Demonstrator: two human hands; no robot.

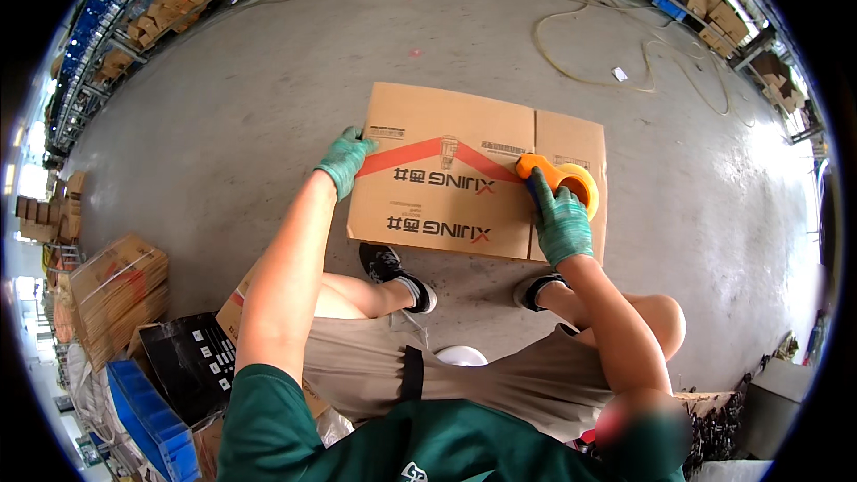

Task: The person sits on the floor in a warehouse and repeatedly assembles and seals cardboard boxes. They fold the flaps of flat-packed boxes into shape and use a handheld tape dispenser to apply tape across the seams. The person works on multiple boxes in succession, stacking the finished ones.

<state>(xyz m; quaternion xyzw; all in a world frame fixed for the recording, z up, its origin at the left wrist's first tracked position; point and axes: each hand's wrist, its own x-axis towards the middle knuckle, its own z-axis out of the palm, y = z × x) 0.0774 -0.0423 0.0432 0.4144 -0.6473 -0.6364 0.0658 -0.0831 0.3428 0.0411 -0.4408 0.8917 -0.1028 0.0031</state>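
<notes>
The large brown cardboard carton (437, 129) calls for steady support, best given by pressing its edge firmly between thumb and fingers and letting the printed face lie level, so that the panel does not bow or swing. The orange handheld tape dispenser (538, 165) is probably best guided with a relaxed wrist, its cutting end turned away from the gloved fingers; careless pressure might dent the board.

As for places, the carton stretches from the green-gloved left hand (346, 161) across to the green-gloved right hand (564, 225), and a little beyond it. The left hand grasps the carton's left edge, though what its hidden fingers do underneath I cannot tell. The right hand grips the dispenser, which sits just ahead of its palm, over the carton's right part. The yellow roll of tape (591, 192) lies just ahead and right of those fingers.
</notes>
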